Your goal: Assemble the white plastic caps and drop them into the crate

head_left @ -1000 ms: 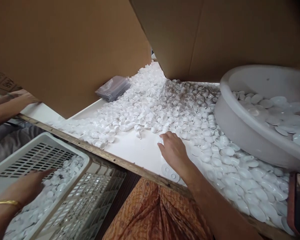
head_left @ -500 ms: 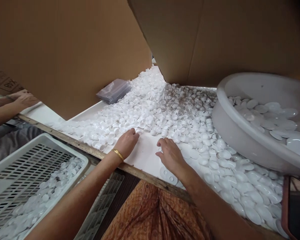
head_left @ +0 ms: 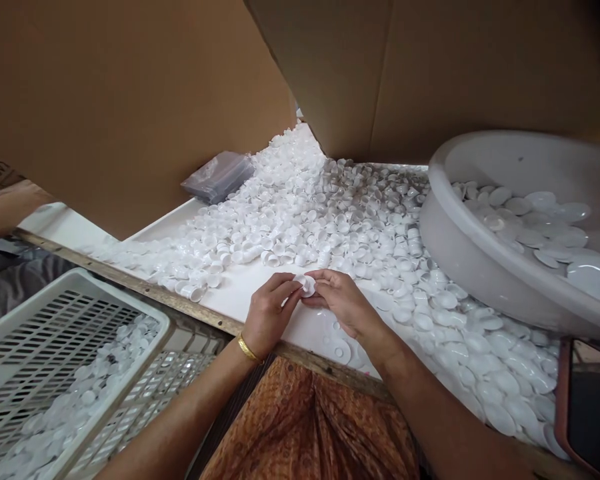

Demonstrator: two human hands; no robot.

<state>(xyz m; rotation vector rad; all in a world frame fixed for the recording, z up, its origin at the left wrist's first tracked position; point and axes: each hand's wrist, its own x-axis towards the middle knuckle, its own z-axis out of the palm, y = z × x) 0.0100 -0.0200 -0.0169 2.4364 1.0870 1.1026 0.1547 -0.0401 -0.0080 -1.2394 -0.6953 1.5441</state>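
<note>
My left hand (head_left: 269,311) and my right hand (head_left: 341,302) meet over the white table top (head_left: 240,288), fingers pinched together on one small white plastic cap (head_left: 307,285). A big heap of small white caps (head_left: 330,213) covers the table behind the hands. Flat white discs (head_left: 480,347) lie to the right of my right hand, and a few rest under its wrist. A gold bangle sits on my left wrist.
A grey basin (head_left: 480,260) with white discs stands at the right. A white slotted crate (head_left: 75,360) holding white pieces sits at the lower left. Brown cardboard walls (head_left: 130,100) rise behind. Another person's hand (head_left: 10,203) rests at the far left. A folded plastic bag (head_left: 219,177) lies by the cardboard.
My left hand left the crate, came onto the table and then joined my right hand. Both hands now pinch one cap between them.
</note>
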